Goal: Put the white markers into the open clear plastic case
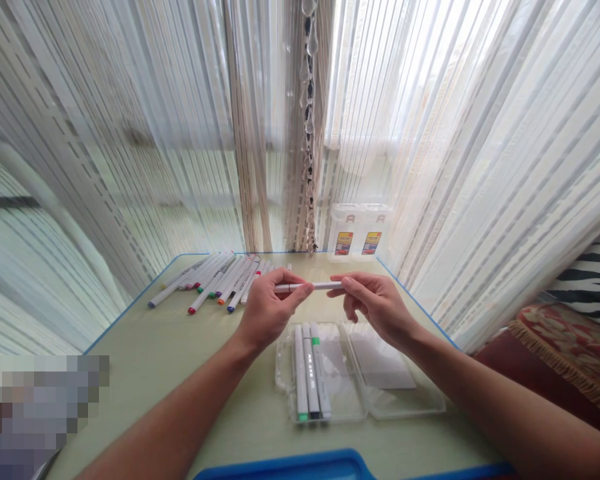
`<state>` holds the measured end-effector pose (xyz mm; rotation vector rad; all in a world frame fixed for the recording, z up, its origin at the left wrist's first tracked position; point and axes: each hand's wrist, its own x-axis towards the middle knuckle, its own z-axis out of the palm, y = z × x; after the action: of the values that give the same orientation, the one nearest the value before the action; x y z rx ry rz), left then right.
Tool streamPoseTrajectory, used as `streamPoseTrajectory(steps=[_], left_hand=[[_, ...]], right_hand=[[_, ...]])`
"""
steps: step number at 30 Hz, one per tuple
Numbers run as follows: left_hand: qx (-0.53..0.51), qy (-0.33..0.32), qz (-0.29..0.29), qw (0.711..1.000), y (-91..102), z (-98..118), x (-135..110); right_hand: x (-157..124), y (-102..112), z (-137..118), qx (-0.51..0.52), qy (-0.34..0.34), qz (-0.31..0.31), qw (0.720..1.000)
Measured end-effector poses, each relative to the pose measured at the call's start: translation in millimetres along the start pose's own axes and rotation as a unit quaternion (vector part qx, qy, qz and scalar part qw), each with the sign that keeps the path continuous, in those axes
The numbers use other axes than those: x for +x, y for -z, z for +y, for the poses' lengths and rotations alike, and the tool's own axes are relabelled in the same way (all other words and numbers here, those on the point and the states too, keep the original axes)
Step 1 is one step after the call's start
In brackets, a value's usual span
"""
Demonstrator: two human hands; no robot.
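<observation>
A white marker (325, 285) is held level above the table, pinched at both ends. My left hand (275, 303) closes thumb and fingers on its left part, and my right hand (373, 300) grips its right end between thumb and forefinger, the other fingers curled loosely. Below them lies an open clear plastic case (357, 393). Three white markers (311, 373) lie side by side in its left half, two showing green parts. A white card (383, 360) rests in the right half.
Many loose markers (220, 280) with coloured ends lie at the table's back left. Two clear cases (357, 233) with labels stand at the back edge. String curtains (180, 133) hang behind the pale green table (145, 373). A blue tray edge (290, 467) is at the front.
</observation>
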<state>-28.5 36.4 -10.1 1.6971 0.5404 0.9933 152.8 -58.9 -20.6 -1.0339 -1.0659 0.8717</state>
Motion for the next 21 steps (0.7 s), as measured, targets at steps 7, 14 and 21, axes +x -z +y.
streamPoseTrajectory(steps=[7,14,21], left_hand=[[0.033,-0.015,-0.019,0.999,-3.8,-3.9,-4.4],[0.095,-0.049,-0.033,0.994,-9.7,-3.5,-8.8],[0.087,-0.034,-0.029,0.995,-8.8,-7.9,-9.9]], right_hand=[[-0.1,-3.2,-1.8,-0.063,-0.009,0.016,0.998],[-1.2,-6.2,-4.9,-0.126,-0.060,0.018,0.990],[-0.6,-6.2,-5.1,-0.149,-0.047,0.013,0.988]])
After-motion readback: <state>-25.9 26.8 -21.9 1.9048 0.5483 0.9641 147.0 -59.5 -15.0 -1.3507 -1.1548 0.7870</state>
